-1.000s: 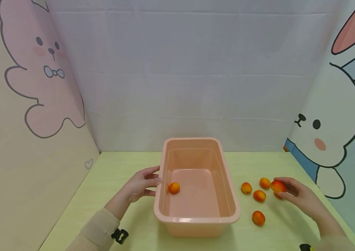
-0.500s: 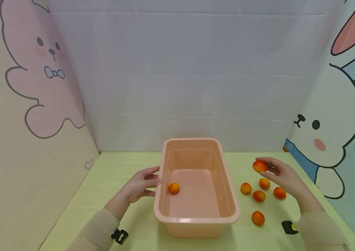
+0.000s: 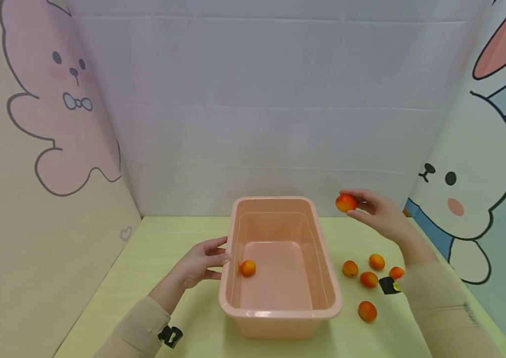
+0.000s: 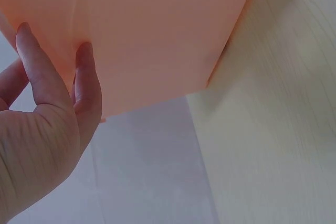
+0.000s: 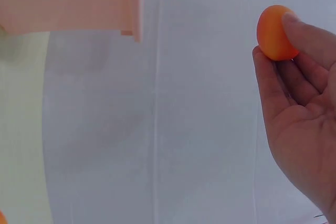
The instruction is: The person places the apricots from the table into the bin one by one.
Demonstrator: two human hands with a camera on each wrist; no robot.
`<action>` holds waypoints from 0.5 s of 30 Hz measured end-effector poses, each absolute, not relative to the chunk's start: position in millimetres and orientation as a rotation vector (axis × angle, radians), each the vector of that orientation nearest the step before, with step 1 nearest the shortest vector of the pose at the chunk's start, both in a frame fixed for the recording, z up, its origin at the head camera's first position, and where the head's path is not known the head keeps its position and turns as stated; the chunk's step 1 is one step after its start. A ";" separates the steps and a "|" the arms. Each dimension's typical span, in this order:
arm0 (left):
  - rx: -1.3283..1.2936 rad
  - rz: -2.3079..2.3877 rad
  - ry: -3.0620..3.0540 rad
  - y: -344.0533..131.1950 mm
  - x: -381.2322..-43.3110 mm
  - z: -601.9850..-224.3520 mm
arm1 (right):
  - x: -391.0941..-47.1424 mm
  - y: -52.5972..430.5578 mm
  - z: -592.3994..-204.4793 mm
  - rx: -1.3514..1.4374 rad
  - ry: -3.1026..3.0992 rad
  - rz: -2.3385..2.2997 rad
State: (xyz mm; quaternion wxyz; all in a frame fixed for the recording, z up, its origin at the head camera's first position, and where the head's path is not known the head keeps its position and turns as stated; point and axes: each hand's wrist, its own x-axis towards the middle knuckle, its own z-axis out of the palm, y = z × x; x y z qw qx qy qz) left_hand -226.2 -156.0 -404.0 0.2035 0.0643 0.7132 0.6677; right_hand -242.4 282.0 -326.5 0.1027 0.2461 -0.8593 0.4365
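Note:
A peach-coloured plastic basin [image 3: 279, 314] stands on the table, with one small orange fruit [image 3: 248, 268] lying inside near its left wall. My left hand [image 3: 203, 262] holds the basin's left side: the thumb lies at the rim, and in the left wrist view fingers [image 4: 88, 69] rest against the outer wall. Raised above the table, right of the basin's far end, my right hand [image 3: 380, 216] pinches an orange-red apricot [image 3: 346, 203] between thumb and fingertips. The right wrist view shows this apricot [image 5: 276, 32] with the thumb on one side and fingers on the other.
Several more orange-red apricots lie right of the basin, among them one nearest the front [image 3: 367, 311] and one [image 3: 396, 273] partly behind the right wrist strap. Pale wooden table [image 3: 181, 226]; a white sheet [image 3: 253, 124] hangs behind, with cartoon-printed panels at both sides.
My right hand has lifted the apricot from the group and carried it up, left and away toward the basin's far right corner. The left hand and basin have stayed in place.

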 end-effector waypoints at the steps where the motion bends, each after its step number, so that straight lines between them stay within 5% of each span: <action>1: 0.182 1.863 1.990 -156.0 -226.0 -403.9 | -244.1 278.4 -321.1 0.749 -2.525 1.294; 15: 0.160 1.852 2.009 -155.3 -226.3 -403.1 | -264.7 217.5 -263.1 0.941 -2.519 1.272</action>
